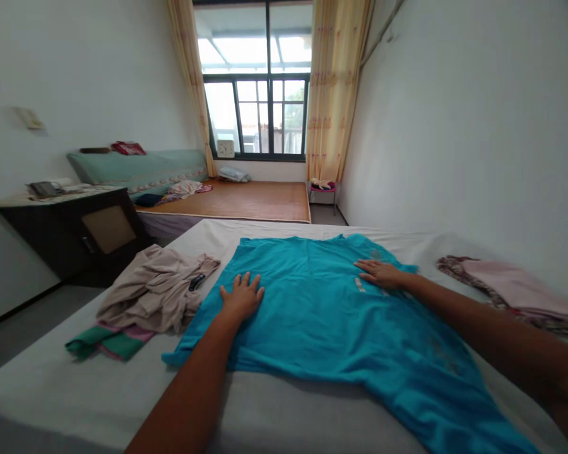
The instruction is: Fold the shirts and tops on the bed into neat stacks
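A bright blue garment [303,315] lies spread over the white-sheeted bed [274,410], with one part trailing toward me at the lower right. My left hand [241,297] rests palm down on its left side, fingers spread. On the right part, near a small pale print, my right hand [379,273] lies flat with fingers stretched out. Neither hand grips the fabric. The cloth is mostly smooth in the middle and wrinkled along the near edge.
A crumpled beige garment [154,290] lies left of the blue one, over a green and pink cloth [118,343]. Folded pink and patterned clothes [515,287] sit at the right. Beyond are a second bed [250,198], a dark cabinet [71,236] and a window [260,82].
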Demonstrator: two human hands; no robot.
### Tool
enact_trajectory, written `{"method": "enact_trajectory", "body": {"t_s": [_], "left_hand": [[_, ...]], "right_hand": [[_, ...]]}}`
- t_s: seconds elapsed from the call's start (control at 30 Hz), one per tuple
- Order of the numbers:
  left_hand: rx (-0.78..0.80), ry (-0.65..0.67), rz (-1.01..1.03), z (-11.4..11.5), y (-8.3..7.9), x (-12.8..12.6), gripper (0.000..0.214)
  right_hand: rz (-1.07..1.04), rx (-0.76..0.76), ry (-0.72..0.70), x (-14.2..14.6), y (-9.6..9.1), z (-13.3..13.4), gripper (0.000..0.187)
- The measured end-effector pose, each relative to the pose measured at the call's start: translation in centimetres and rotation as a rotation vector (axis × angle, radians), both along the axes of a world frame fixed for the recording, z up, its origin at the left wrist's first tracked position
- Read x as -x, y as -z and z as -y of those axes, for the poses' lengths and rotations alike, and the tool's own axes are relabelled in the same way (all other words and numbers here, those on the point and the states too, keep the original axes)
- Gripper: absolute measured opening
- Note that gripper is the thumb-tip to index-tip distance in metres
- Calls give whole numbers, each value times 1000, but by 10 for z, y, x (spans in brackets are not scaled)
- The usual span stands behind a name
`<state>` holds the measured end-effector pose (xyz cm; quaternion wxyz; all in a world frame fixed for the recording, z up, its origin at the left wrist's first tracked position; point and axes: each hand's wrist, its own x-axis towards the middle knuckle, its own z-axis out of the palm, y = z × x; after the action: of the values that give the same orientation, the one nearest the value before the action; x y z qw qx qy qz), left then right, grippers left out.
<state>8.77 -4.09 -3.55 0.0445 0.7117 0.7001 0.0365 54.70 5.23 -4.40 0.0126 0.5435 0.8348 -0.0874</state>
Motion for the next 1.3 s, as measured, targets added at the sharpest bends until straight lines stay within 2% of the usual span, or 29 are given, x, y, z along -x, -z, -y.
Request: {"method": "enact_trajectory", "body": {"t_s": [0.1, 0.2, 0.27, 0.33, 0.4, 0.47, 0.53, 0.63, 0.7, 0.77, 0.8, 0.87, 1.0, 1.1, 1.2, 1.27, 1.3], "left_hand": [[0, -3, -10, 0, -1, -2, 57], [24, 2, -32, 4, -10, -2, 55], [70, 33, -21, 11, -21, 3, 55], [120, 124, 61, 25, -35, 16, 55], [165, 297, 225, 44, -49, 36, 57], [259, 390, 315, 64, -61, 60, 56], [346, 399, 332, 83, -68, 83, 54], [324, 344, 335, 100, -66, 105, 49], [257, 282, 323, 103, -60, 111, 45], [206, 241, 300, 100, -57, 111, 39], [190, 237, 292, 97, -57, 109, 37], [168, 247, 285, 85, -64, 105, 34], [8, 215, 340, 39, -91, 92, 41], [-189, 113, 457, -8, -98, 82, 55], [-200, -33, 529, -41, -81, 80, 71], [-154, -81, 510, -49, -60, 84, 71], [-141, -74, 471, -49, -49, 87, 69]], "right_hand": [[-30, -23, 96, -59, 1, 32, 60], [-56, -67, 174, -89, -11, 66, 60], [-113, -111, 139, -96, -26, 94, 60], [-220, -74, 11, -96, -46, 129, 58], [-327, 129, -105, -93, -64, 168, 44], [-385, 336, -212, -91, -75, 206, 36], [-449, 416, -256, -91, -76, 236, 40], [-545, 386, -270, -89, -64, 259, 54], [-601, 299, -265, -84, -53, 261, 49], [-658, 234, -224, -76, -46, 256, 35], [-691, 229, -180, -72, -45, 251, 31], [-777, 281, -46, -67, -46, 237, 35], [-1040, 369, 269, -60, -58, 187, 46], [-1143, 320, 381, -56, -61, 138, 41], [-1029, 265, 580, -60, -49, 103, 42], [-956, 223, 734, -69, -37, 95, 47], [-951, 214, 762, -75, -31, 95, 49]]}}
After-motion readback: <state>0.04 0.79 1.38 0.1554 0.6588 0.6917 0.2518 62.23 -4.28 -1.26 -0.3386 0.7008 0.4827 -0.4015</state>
